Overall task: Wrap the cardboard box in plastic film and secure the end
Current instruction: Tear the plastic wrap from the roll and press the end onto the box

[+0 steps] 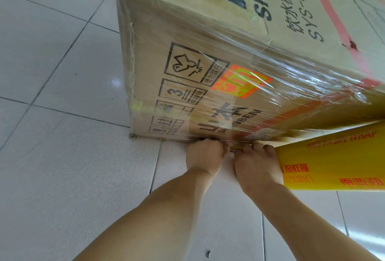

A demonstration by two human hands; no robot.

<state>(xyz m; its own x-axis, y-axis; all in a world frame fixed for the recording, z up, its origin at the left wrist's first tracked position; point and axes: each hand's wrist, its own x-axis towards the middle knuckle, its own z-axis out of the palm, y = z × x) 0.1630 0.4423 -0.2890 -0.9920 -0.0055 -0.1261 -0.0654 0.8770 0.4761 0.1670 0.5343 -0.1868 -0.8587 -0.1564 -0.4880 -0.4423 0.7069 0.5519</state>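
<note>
The cardboard box (208,56) stands on the tiled floor (62,156) at twelve o'clock. Left hand (205,157) pinches plastic film (260,98) at its bottom edge; right hand (257,167) grips the yellow film carton (333,160) at three o'clock.

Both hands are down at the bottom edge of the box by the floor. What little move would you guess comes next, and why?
Probably pressing the clear plastic film flat against the brown cardboard box. Both the left hand and right hand pinch it at the bottom edge, beside the yellow film carton.

Indoor room, type unclear: pale tiled floor (62,156) w/ dark grout.
</note>
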